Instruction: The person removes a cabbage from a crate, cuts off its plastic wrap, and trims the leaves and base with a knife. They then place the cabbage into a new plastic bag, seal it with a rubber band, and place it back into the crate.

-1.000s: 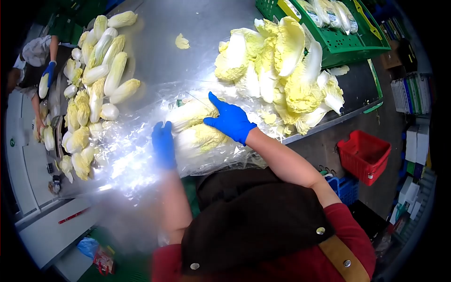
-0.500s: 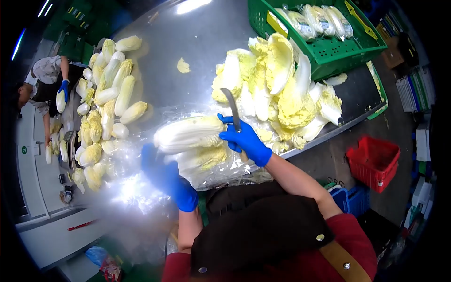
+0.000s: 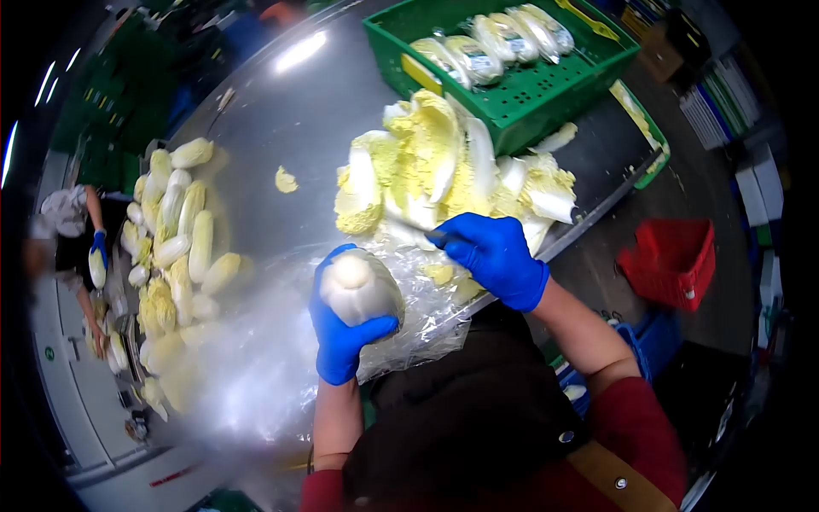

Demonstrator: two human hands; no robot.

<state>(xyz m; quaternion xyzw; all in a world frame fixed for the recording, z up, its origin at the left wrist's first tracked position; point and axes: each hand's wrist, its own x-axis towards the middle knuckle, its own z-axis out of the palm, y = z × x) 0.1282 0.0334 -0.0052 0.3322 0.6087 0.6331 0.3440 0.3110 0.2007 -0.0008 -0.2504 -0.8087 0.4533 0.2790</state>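
Observation:
My left hand, in a blue glove, is wrapped around a Chinese cabbage, whose white root end faces up toward me. A knife is gripped in my right hand, also gloved in blue; its blade points left, just above and beyond the cabbage and apart from it. Clear plastic film lies on the table under both hands. Right behind them is a heap of loose yellow-white cabbage leaves.
A green crate with several wrapped cabbages stands at the back right. Many unwrapped cabbages lie to the left on the metal table. A red basket is on the floor at right. Another person handles cabbages at far left.
My left hand, blurred before, now grasps the cabbage, which has gone from lying sideways to root end up. My right hand has turned the knife from upright to pointing left. The view has shifted.

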